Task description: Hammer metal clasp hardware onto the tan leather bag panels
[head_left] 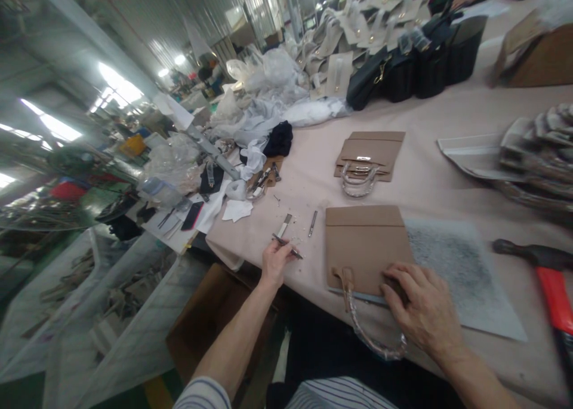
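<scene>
Taupe rectangular leather-like bag panel (369, 236) is what I am minding from here: on the pinkish-beige cloth-covered worktop (308, 152), it lies flat over the left part of the pale grey speckled slab (461, 265), which I take as my landmark. I judge the panel light and fairly stiff, with some give if lifted by one corner, and its smooth face would probably mark under a hard edge. I'd take hold at its side edges, pads flat, away from the face.

To the slab's right lies a black-headed hammer with a red handle (553, 292); I'd expect it to be much the heaviest piece to lift.

At the slab's near left, the curved bag handle in clear plastic wrap (363, 330) droops from the panel past the worktop's edge. I expect the wrap to be slippery and the loop to swing, so I'd hold it near the tab on the panel.

The right hand (423, 304) rests over the panel's near right corner, its grip curled; I cannot tell whether it pinches anything underneath. Left of the slab, the left hand (274, 264) has its grip pinching a slim dark pen-shaped tool (280, 239), which looks rigid and easy to roll. Just beyond that lies a thin silver metal rod (312, 224).
</scene>
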A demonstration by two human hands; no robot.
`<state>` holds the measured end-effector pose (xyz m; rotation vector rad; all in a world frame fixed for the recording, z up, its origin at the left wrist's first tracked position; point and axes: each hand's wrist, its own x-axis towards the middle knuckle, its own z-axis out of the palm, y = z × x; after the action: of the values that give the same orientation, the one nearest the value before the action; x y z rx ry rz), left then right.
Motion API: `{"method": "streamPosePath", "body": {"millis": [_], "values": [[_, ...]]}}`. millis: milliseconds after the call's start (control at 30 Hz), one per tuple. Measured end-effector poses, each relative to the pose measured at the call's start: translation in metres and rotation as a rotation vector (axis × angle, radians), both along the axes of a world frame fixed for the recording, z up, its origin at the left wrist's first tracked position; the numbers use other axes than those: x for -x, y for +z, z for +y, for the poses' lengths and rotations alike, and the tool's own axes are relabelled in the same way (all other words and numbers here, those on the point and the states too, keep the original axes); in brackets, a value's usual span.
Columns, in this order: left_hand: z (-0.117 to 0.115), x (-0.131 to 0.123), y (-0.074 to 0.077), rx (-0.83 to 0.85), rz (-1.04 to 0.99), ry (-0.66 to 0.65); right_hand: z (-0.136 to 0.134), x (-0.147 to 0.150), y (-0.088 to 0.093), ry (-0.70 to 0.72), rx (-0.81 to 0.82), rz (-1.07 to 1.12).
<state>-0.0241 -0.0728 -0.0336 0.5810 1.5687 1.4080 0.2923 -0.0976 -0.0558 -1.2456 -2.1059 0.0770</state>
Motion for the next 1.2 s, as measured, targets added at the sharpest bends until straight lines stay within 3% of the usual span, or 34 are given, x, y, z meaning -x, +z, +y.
{"method": "streamPosePath", "body": {"millis": [233, 333, 500, 600, 767, 933, 1200], "values": [[-0.006, 0.002, -0.013, -0.034, 0.120, -0.017, -0.001, 0.001, 0.000, -0.008, -0.010, -0.010], [-0.006, -0.005, -0.007, -0.071, 0.177, -0.051, 0.000, 0.001, 0.001, -0.004, -0.009, -0.002], [-0.006, -0.047, 0.016, -0.172, -0.007, -0.239, -0.001, 0.001, 0.002, -0.010, 0.001, -0.005], [-0.005, -0.079, 0.022, -0.178, -0.120, -0.364, -0.001, 0.001, 0.003, -0.013, -0.002, -0.012], [-0.002, -0.108, 0.009, -0.164, -0.088, -0.494, 0.000, 0.001, 0.003, 0.000, 0.010, 0.000], [-0.006, -0.105, -0.005, -0.227, 0.048, -0.541, -0.001, 0.002, 0.004, -0.006, 0.010, 0.000], [-0.015, -0.105, -0.013, -0.360, 0.199, -0.542, -0.001, 0.002, 0.004, -0.005, 0.030, -0.005]]}}
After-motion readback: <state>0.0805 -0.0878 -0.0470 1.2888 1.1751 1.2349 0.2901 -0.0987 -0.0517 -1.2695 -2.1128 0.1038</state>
